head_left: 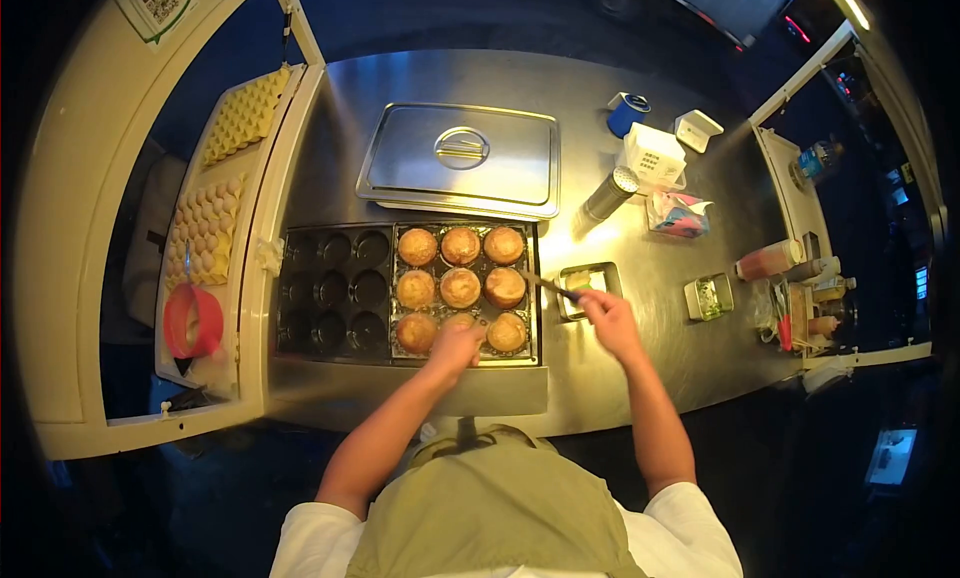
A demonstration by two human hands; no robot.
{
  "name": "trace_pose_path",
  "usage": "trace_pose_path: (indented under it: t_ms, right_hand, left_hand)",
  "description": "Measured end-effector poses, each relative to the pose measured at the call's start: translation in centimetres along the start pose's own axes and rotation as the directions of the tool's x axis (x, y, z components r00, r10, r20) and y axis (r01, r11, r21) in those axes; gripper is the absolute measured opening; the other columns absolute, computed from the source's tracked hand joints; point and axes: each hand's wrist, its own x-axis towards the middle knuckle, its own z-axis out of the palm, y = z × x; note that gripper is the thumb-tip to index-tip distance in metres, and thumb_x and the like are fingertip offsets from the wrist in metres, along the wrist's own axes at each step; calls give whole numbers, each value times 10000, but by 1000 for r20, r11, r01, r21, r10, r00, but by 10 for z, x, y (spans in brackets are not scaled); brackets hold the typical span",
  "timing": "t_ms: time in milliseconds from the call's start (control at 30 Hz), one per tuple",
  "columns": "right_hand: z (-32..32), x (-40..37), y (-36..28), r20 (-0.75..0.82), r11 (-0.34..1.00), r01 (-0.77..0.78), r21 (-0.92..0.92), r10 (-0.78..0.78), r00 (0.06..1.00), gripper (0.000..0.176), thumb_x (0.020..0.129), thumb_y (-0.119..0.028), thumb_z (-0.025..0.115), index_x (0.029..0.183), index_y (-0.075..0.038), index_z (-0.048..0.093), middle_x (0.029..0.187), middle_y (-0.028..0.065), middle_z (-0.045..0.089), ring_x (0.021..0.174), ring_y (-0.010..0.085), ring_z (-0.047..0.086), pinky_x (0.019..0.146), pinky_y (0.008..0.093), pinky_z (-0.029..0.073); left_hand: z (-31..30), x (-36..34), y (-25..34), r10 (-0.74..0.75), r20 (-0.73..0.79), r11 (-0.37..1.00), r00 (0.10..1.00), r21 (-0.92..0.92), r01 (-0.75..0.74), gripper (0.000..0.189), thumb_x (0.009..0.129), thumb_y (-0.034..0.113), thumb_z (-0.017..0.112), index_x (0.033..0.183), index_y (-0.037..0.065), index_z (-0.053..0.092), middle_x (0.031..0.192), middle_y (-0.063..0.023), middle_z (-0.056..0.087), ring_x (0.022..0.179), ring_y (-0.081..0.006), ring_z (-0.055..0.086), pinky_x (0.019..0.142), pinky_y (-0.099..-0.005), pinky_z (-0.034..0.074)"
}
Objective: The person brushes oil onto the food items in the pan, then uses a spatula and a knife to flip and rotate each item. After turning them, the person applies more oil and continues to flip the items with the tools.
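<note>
Nine round browned cakes [460, 287], three rows of three, in the right-hand mould pan [537, 343]. One slim dark-handled tool [550, 284], gripped by the right hand [611, 323], fingers closed round its handle; long axis aslant, handle end low and to the right, tip pointing up and leftward at the right column's middle cake; contact at the tip cannot be told. One left hand [456, 348], fingers bent over the bottom row's middle cake; whether they hold anything is unclear. One small metal tray [617, 278], beside the right hand. One lidded steel container [415, 163], beyond the pan.
</note>
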Motion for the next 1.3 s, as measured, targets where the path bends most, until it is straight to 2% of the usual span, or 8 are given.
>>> trace_pose_path:
  t_ms: [233, 333, 467, 533, 733, 800, 900, 1300]
  right_hand:
    - [49, -59, -38, 10, 872, 309, -379, -330, 944, 246, 931, -116, 676, 1128, 24, 723, 838, 174, 721, 672, 273, 672, 650, 360, 529]
    - [70, -69, -29, -31, 910, 217, -354, -243, 970, 250, 944, -118, 658, 1136, 32, 713, 803, 174, 711, 647, 244, 662, 642, 358, 527]
    - [90, -71, 14, -107, 997, -33, 75, 41, 993, 260, 997, -157, 607, 1107, 55, 709, 717, 49, 660, 555, 117, 561, 520, 292, 455]
    - [77, -72, 0, 96, 708, -506, 492, 534, 840, 256, 1008, -179, 594, 1117, 16, 718, 684, -11, 596, 499, 63, 453, 447, 247, 350]
    - [31, -95, -2, -93, 917, -309, 251, 341, 936, 236, 964, -208, 638, 1003, -7, 755, 706, 37, 672, 584, 127, 594, 556, 284, 464]
    - [19, -98, -18, -116, 987, -19, -158, 0, 993, 217, 924, -174, 667, 1030, -4, 751, 788, 127, 730, 652, 207, 671, 631, 338, 519]
    - [20, -89, -28, -49, 961, 128, -246, -145, 988, 210, 902, -182, 665, 1012, -29, 757, 793, 190, 718, 651, 280, 684, 645, 383, 532]
    - [-36, -34, -26, 171, 901, -414, 132, 391, 905, 296, 939, -267, 628, 902, -15, 780, 626, -18, 568, 568, 97, 465, 524, 310, 381]
  left_hand:
    - [6, -13, 6, 32, -65, 971, 997, 237, -16, 303, 927, 232, 638, 731, 9, 578, 643, -117, 627, 508, -231, 596, 537, -388, 466]
    - [13, -37, 11, 643, -29, 489, 765, 784, -382, 238, 920, 205, 614, 826, -13, 615, 669, -214, 663, 605, -352, 677, 597, -462, 523]
    - [21, -74, 34, 501, 3, 346, 866, 916, -204, 202, 906, 196, 604, 955, 1, 624, 714, -242, 674, 704, -428, 686, 668, -528, 547]
    - [19, -80, 34, 516, 18, 333, 856, 917, -220, 214, 906, 200, 605, 993, 5, 621, 715, -231, 678, 690, -425, 684, 662, -533, 548]
    - [-10, -97, 6, 585, -36, 530, 810, 773, -348, 211, 927, 202, 605, 918, -8, 625, 671, -194, 664, 589, -337, 675, 573, -461, 511]
    - [-17, -107, -7, 46, -91, 966, 995, 259, -21, 239, 965, 199, 608, 995, -25, 686, 643, -76, 623, 503, -180, 585, 480, -322, 420]
    - [-13, -114, -26, -51, -13, 998, 999, 35, 51, 237, 993, 196, 585, 999, -19, 684, 658, -4, 569, 499, -85, 498, 460, -254, 355]
    - [-1, -101, -48, -104, -9, 994, 995, -24, 104, 267, 979, 240, 611, 924, -12, 683, 624, -21, 555, 485, -108, 499, 450, -268, 341]
